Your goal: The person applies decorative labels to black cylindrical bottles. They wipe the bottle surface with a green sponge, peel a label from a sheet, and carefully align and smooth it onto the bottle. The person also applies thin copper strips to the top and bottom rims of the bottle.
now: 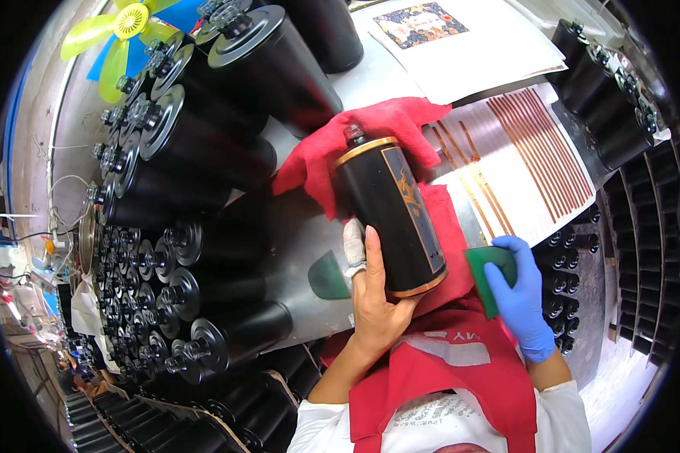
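Observation:
A black cylindrical bottle (374, 200) with gold bands at both ends and a dark decorated panel lies tilted on a red cloth (310, 167). My left hand (381, 306) grips its near end, a finger along the side; a white cover shows on one fingertip. My right hand (523, 302), in a blue glove, pinches a green flat scraper (479, 275) just right of the bottle, apart from it. Another green scraper (326, 276) lies on the metal table left of my left hand. The bottle's underside is hidden.
Many black bottles (196, 143) crowd the left and far side. A sheet of copper-coloured strips (544, 151) lies at right, with a stack of white paper (461, 68) behind it. More bottles (608, 113) stand far right. A yellow-green fan (131, 21) is far left.

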Available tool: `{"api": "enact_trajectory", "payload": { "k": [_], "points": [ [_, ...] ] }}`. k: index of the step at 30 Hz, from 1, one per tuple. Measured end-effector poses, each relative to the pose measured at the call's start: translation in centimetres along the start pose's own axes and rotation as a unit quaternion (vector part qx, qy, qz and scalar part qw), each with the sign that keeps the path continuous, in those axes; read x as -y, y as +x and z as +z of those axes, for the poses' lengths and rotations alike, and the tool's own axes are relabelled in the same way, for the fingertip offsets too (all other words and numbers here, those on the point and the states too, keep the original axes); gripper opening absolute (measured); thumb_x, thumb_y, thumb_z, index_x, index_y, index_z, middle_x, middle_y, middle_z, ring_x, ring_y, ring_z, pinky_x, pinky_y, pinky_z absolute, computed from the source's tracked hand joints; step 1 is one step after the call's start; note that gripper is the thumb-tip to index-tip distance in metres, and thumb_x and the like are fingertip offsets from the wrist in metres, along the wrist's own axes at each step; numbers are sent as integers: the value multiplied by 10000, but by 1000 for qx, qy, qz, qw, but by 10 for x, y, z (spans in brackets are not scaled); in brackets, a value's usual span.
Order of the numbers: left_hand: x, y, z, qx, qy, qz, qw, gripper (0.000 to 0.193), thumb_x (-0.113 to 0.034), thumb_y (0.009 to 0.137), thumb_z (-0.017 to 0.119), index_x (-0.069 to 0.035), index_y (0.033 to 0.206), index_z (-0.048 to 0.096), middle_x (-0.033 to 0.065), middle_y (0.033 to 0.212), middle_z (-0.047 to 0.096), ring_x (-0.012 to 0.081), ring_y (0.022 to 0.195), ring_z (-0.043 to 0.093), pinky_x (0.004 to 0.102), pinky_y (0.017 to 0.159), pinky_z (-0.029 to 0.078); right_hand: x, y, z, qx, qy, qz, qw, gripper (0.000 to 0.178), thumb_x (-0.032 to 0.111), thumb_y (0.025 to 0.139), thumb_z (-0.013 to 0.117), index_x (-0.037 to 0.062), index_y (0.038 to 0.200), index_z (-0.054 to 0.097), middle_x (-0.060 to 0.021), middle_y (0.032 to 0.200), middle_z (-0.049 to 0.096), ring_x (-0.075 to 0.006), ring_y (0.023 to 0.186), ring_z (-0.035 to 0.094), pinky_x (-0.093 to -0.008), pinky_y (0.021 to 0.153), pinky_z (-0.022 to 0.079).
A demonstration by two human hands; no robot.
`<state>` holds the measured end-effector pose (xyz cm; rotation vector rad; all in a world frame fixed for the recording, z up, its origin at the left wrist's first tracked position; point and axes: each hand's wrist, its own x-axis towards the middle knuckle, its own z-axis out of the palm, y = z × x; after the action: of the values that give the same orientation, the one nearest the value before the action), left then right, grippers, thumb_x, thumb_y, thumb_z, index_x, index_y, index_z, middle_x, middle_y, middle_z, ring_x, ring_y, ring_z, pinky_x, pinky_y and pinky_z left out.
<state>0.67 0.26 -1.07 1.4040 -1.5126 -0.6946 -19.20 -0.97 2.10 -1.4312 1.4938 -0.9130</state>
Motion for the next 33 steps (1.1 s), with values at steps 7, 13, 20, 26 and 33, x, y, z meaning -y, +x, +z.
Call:
{"api": "enact_trajectory", "payload": {
  "k": [7, 13, 20, 26, 33],
  "points": [
    [-13, 19, 4, 51, 160, 136, 976, 783, -51, 668, 724, 83, 1354, 372, 410, 1374, 260, 562, 1262, 286, 563, 1044, 244, 27, -17, 17, 74, 9, -63, 995, 332, 53, 823, 639, 30, 1132, 521, -150, 990, 626, -199, 869, 650, -289, 742, 512],
    [23, -11, -9, 32, 88, 73, 993, 957, -100, 701, 794, 142, 1398, 184, 259, 1195, 556, 334, 1029, 616, 325, 838, 484, -2, -1, 11, 88, 142, 85, 982, 332, 45, 851, 602, 24, 1158, 476, -75, 1006, 580, -107, 913, 564, -258, 798, 474],
    [17, -5, -17, 52, 116, 15, 992, 975, -95, 704, 780, 132, 1408, 146, 279, 1327, 427, 322, 1183, 507, 352, 979, 396, -27, 8, 8, 12, 82, 45, 996, 306, 35, 859, 588, 17, 1148, 490, -76, 1007, 587, -120, 912, 574, -257, 799, 477],
    [-6, 0, -1, 38, 84, 54, 994, 1049, 30, 693, 691, 106, 1419, -62, 269, 1346, 407, 342, 1181, 506, 341, 991, 387, 12, -9, 15, 95, 76, -65, 990, 337, 59, 834, 636, 19, 1147, 516, -117, 1041, 624, -155, 920, 620, -267, 809, 490],
    [26, -7, -2, 57, -271, -81, 958, 1165, 98, 683, 705, -35, 1447, -165, 234, 1412, 326, 287, 1237, 449, 345, 1001, 384, -37, 5, 12, 47, 153, 90, 983, 297, 30, 850, 586, 19, 1134, 501, -78, 1007, 585, -129, 929, 573, -267, 819, 471]
  ]
}}
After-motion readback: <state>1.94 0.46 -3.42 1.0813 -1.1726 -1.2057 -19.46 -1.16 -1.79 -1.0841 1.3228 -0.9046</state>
